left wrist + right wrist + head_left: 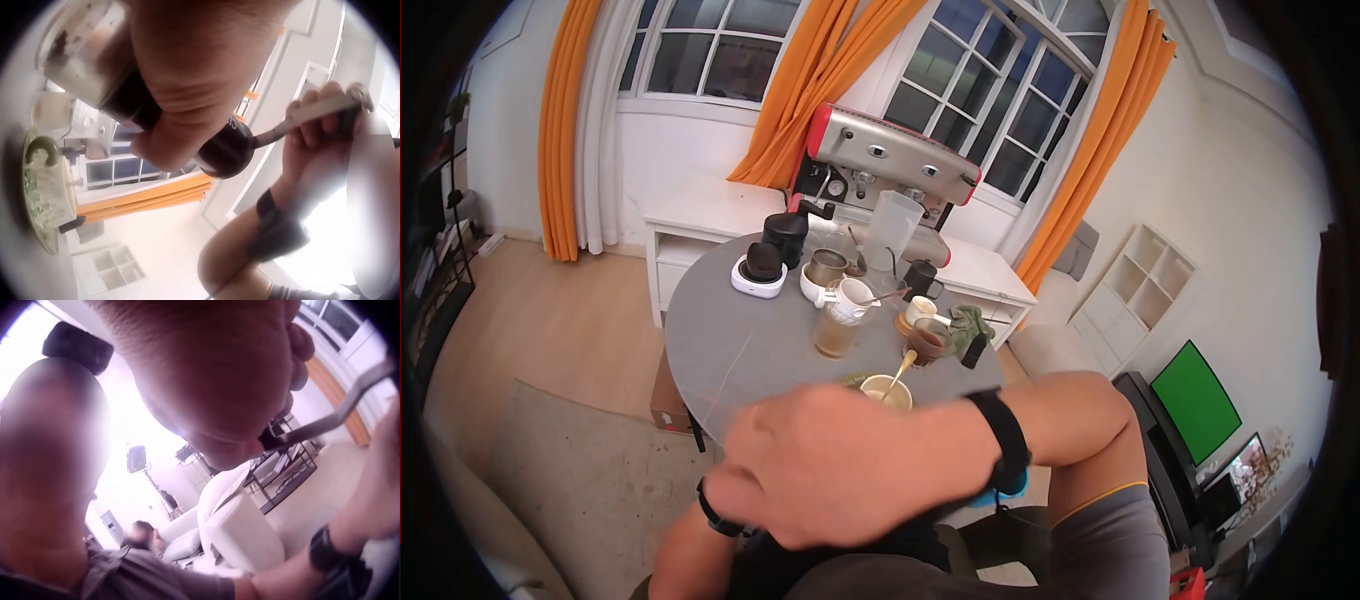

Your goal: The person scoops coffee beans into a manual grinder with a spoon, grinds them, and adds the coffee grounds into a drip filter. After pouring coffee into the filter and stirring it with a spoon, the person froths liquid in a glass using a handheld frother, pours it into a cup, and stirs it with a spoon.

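Note:
In the left wrist view my left hand (194,69) wraps round a dark hand grinder (226,153), whose clear jar (87,50) points to the upper left. A metal crank (315,111) runs from its rounded top to my right hand (306,140), whose fingers curl round the crank's end. The right wrist view shows my right hand (219,369) on the dark knob of the crank (340,415), with my left hand (384,475) at the right edge. In the head view, my blurred right hand (830,465) covers the grinder and most of my left hand (725,490).
Beyond my hands, the round grey table (720,345) holds a black grinder (785,235), a white scale (758,286), a glass of brown liquid (930,340), a cup with a spoon (887,395) and a green cloth (970,328). An espresso machine (895,155) stands behind.

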{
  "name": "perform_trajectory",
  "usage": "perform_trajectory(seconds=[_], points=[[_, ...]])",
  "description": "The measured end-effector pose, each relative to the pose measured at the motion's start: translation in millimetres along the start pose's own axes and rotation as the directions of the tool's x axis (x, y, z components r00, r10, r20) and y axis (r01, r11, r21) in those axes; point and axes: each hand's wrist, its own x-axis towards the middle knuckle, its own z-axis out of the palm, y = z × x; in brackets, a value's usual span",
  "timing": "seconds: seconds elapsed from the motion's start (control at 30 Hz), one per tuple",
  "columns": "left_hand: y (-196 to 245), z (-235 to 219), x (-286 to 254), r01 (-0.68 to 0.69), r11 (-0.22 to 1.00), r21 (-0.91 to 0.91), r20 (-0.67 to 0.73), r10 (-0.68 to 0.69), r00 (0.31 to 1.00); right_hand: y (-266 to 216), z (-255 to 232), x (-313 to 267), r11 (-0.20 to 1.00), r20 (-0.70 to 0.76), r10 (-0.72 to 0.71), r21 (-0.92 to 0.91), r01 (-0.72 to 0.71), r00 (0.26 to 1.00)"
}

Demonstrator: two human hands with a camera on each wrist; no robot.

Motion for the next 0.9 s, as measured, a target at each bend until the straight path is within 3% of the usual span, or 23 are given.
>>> perform_trajectory(seconds=[0.03,0.13,0.3,0.33,0.4,0.43,0.5,0.53,0.6,0.67,0.7,0.77,0.8,0.83,0.9], points=[[9,1,-1,-0.047,0.996,0.069,-0.002,0.047,0.999,13,-6,8,0.997,0.051,0.072,0.034,-0.073,0.996],[34,0,-3,-0.181,0.945,0.272,0.002,0.188,0.982,63,-21,11,0.966,-0.009,0.255,-0.037,-0.255,0.967],[38,-19,0,-0.07,0.997,0.024,-0.055,0.071,0.996,123,-14,-42,0.875,-0.058,0.482,-0.028,-0.484,0.874],[38,-25,0,-0.055,0.998,0.038,-0.129,0.059,0.99,122,-14,-55,0.878,-0.054,0.477,-0.028,-0.478,0.877],[30,-35,2,-0.016,0.999,0.034,-0.269,0.025,0.963,107,-6,-79,0.81,0.025,0.587,-0.01,-0.587,0.809],[26,-41,2,-0.012,0.999,0.033,-0.27,0.02,0.963,97,-4,-84,0.811,0.029,0.586,-0.007,-0.586,0.81],[18,-50,4,0.081,0.995,0.054,-0.356,-0.056,0.933,73,-3,-90,0.843,0.146,0.534,-0.015,-0.538,0.833],[15,-52,4,0.095,0.995,0.041,-0.388,-0.072,0.919,63,1,-92,0.84,0.147,0.538,-0.009,-0.543,0.83],[10,-56,6,0.095,0.993,0.065,-0.399,-0.062,0.915,42,8,-91,0.927,0.093,0.364,0.066,-0.37,0.927],[10,-57,7,0.106,0.988,0.116,-0.407,-0.05,0.912,20,14,-81,0.968,0.065,0.225,0.096,-0.23,0.972],[11,-55,7,0.103,0.988,0.117,-0.402,-0.048,0.914,8,12,-72,0.968,0.063,0.229,0.095,-0.234,0.971],[15,-44,6,0.156,0.966,0.206,-0.272,-0.097,0.957,-15,4,-52,0.987,0.08,0.075,0.137,-0.086,0.994],[21,-36,5,0.109,0.965,0.237,-0.219,-0.056,0.974,-20,0,-41,0.987,0.081,0.076,0.132,-0.086,0.994],[26,-26,5,0.12,0.971,0.206,-0.145,-0.091,0.985,-23,-4,-30,0.995,-0.004,0.024,0.097,-0.024,1.0],[-2,-5,-2,-0.06,0.998,0.036,-0.044,0.062,0.997,-11,-4,-10,0.998,-0.082,-0.06,0.024,0.062,0.995]])
